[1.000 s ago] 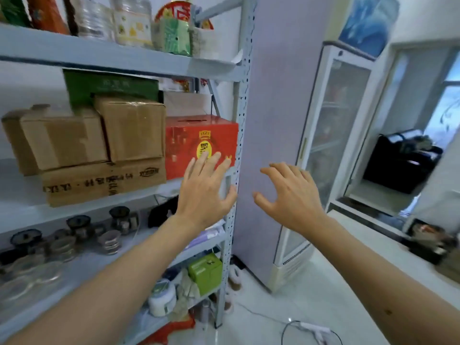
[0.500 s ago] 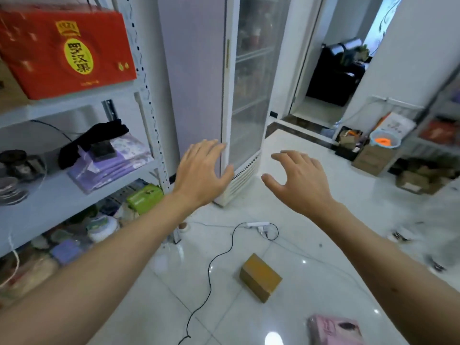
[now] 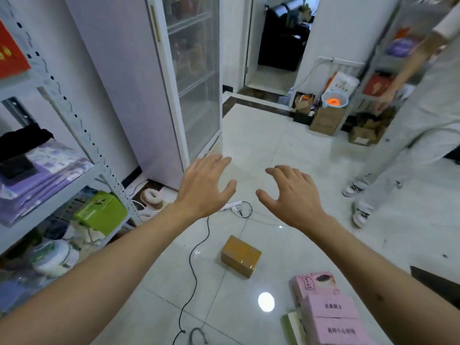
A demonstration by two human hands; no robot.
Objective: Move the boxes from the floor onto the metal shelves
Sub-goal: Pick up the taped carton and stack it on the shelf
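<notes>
A small brown cardboard box (image 3: 241,256) lies on the white tiled floor, below and between my two hands. A pink box (image 3: 326,310) sits on the floor at the lower right, partly behind my right forearm. The metal shelves (image 3: 82,135) stand along the left, with a red box (image 3: 11,54) on an upper level and a green box (image 3: 100,212) low down. My left hand (image 3: 205,186) and my right hand (image 3: 292,195) hover palms down above the floor, fingers spread, holding nothing.
A glass-door fridge (image 3: 174,78) stands beside the shelves. A black cable (image 3: 196,255) and a white power strip (image 3: 232,206) lie on the floor near the brown box. Another person (image 3: 410,135) stands at the right. Cardboard boxes (image 3: 326,118) crowd the far wall.
My view has swung from the shelves down and right to the floor. Both hands stayed open in front of me. The brown and pink boxes and another person came into view.
</notes>
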